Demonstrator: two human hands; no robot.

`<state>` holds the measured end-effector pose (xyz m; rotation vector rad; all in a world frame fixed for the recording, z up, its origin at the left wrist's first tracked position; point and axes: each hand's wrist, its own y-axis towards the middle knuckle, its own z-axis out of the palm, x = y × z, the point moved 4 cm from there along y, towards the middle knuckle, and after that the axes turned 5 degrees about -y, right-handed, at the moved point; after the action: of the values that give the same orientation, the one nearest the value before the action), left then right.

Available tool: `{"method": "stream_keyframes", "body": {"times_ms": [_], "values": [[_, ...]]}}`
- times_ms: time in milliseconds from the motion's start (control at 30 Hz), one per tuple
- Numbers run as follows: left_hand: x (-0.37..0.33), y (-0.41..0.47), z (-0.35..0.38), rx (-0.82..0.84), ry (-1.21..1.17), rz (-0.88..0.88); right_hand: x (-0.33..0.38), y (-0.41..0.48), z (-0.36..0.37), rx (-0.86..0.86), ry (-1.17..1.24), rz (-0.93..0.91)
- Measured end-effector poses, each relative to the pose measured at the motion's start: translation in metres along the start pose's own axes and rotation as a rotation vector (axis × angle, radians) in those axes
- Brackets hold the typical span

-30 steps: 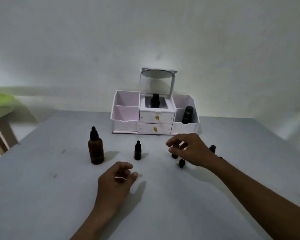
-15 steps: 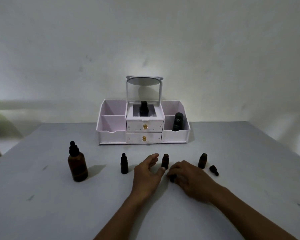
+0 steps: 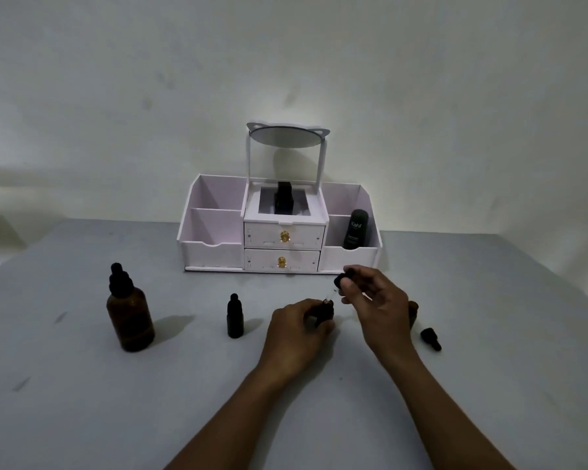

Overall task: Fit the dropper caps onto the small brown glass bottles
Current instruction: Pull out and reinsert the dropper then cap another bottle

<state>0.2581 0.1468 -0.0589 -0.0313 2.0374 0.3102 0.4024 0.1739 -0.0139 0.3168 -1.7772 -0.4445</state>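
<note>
My left hand [image 3: 296, 334] grips a small brown bottle [image 3: 324, 310] standing on the grey table. My right hand [image 3: 374, 300] pinches a black dropper cap [image 3: 343, 278] just above it, its thin glass tube angled down to the bottle's mouth. A second small brown bottle [image 3: 412, 312] stands half hidden behind my right hand. A loose dropper cap [image 3: 430, 338] lies on the table to the right. Left of my hands stands a small capped bottle [image 3: 235, 316].
A large brown dropper bottle [image 3: 129, 310] stands at the left. A white organiser [image 3: 214, 252] with two drawers, a mirror and a dark tube [image 3: 354, 229] sits at the back against the wall. The table's edges run off at left and right.
My left hand has closed round the bottle it was reaching for. My right hand has lifted a dropper cap off the table and brought it over the bottle's mouth.
</note>
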Motion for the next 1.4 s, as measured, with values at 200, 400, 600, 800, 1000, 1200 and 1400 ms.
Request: {"method": "stream_keyframes", "body": {"times_ms": [200,400,600,800,1000,1200,1400], "values": [[0.001,0.001,-0.001,-0.003,0.001,0.015,-0.002,-0.002,0.001,-0.023,-0.017,-0.033],[0.002,0.002,-0.001,-0.003,0.008,0.019,0.001,-0.003,-0.001,-0.031,-0.058,-0.067],[0.001,0.0,-0.002,-0.01,-0.014,0.053,-0.005,-0.004,0.005,0.05,-0.15,-0.073],[0.0,0.001,-0.003,-0.019,-0.007,0.107,-0.013,-0.007,0.01,0.157,-0.217,-0.019],[0.005,0.001,-0.001,-0.036,-0.012,0.095,-0.015,-0.008,0.007,0.187,-0.218,-0.029],[0.004,0.002,-0.001,-0.043,-0.025,0.115,-0.013,-0.007,0.009,0.175,-0.239,-0.063],[0.005,0.003,-0.001,-0.028,-0.037,0.122,-0.016,-0.007,0.008,0.181,-0.206,-0.066]]}}
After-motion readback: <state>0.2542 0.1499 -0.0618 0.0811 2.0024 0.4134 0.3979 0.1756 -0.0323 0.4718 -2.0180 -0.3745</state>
